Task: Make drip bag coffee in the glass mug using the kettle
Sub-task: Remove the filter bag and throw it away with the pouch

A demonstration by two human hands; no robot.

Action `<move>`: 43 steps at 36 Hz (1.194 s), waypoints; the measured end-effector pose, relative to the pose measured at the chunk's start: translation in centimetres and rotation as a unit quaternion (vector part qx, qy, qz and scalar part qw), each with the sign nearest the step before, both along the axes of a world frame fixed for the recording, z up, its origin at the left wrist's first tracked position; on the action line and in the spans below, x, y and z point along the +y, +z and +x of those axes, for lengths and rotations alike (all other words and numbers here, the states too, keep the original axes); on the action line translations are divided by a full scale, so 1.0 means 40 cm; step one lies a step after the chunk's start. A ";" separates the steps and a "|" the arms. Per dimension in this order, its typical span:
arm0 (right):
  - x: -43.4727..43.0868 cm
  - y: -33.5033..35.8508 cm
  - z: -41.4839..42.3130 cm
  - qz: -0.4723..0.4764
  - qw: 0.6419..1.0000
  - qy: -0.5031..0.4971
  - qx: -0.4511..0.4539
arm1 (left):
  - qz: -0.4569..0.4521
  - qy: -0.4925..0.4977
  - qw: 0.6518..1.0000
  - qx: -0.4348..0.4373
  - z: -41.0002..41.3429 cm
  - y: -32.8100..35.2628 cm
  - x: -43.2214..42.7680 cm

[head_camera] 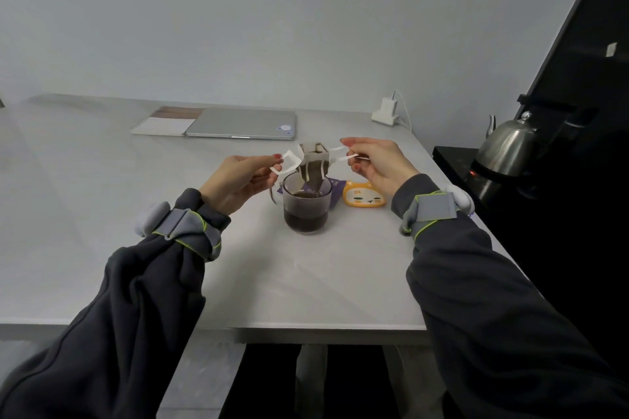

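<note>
- Grip first: our left hand (pixel 238 180) pinches the left paper ear (pixel 285 163) of the drip bag (pixel 315 165) between thumb and forefinger. Our right hand (pixel 377 165) pinches the right paper ear (pixel 340 155) the same way. Both hands are clamped on paper and hold nothing else.
- Both ears are drawn outward. We judge this keeps the soaked bag level and our fingers off the hot wet paper.
- Both ears sit clear of the rim, so our hands carry the bag, not the mug.
- The bag hangs between our hands, straight above the glass mug (pixel 307 211). Its lower tip dips inside the rim. We cannot tell whether it touches the liquid.
- Centred like that, drips should fall into the mug and not onto the surface (pixel 136 248), as we read it.
- The mug stands upright on the surface, more than half full of dark coffee (pixel 306 219). Its handle points toward our left hand and is partly hidden.
- Pouring looks done. By our judgement, draining and discarding the bag remain.
- A purple sachet (pixel 336 190) lies just behind the mug, with an orange cat-face item (pixel 363 194) beside it. We cannot tell what that item is.
- The kettle (pixel 507 146) sits on its black base (pixel 476 173) on a dark side surface at the right, well apart from the mug. It looks parked out of the way.
- At the far edge are a closed laptop (pixel 241 124), a notebook (pixel 163 122) just beside it and a white charger (pixel 386 110). All are well apart from the wet work.
</note>
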State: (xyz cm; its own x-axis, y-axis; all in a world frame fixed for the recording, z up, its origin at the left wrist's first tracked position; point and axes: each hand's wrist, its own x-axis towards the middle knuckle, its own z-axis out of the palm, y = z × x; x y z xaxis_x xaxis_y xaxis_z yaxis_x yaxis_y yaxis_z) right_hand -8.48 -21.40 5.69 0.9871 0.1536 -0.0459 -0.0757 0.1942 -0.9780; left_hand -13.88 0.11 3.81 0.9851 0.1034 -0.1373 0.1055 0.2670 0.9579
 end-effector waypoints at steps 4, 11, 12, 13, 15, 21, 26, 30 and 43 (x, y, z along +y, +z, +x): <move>-0.002 0.002 0.003 -0.022 1.000 -0.008 -0.002 | -0.002 0.000 1.000 -0.003 -0.001 0.006 -0.002; -0.008 -0.011 0.004 -0.028 0.999 -0.022 -0.003 | -0.004 0.009 1.000 0.005 -0.007 -0.004 0.007; -0.008 -0.011 0.005 -0.029 0.999 -0.020 -0.003 | -0.005 0.008 1.000 0.005 -0.006 -0.005 0.007; -0.008 -0.012 0.006 -0.028 0.999 -0.019 -0.003 | -0.007 0.006 1.000 0.005 -0.007 -0.005 0.007; -0.008 -0.012 0.007 -0.027 0.999 -0.017 -0.004 | -0.011 0.007 1.000 0.002 -0.008 -0.005 0.006; -0.006 -0.007 0.009 -0.022 1.000 -0.011 -0.008 | -0.004 0.007 1.000 -0.007 -0.004 0.003 0.009; -0.004 -0.010 0.012 -0.026 1.000 -0.011 -0.010 | 0.002 0.009 1.000 -0.015 -0.002 0.008 0.011; -0.004 -0.016 0.015 -0.030 0.999 -0.013 -0.008 | 0.003 0.008 1.000 -0.017 -0.002 0.007 0.012; -0.004 -0.016 0.015 -0.033 0.999 -0.012 -0.020 | 0.020 -0.005 0.999 -0.049 0.002 0.004 0.015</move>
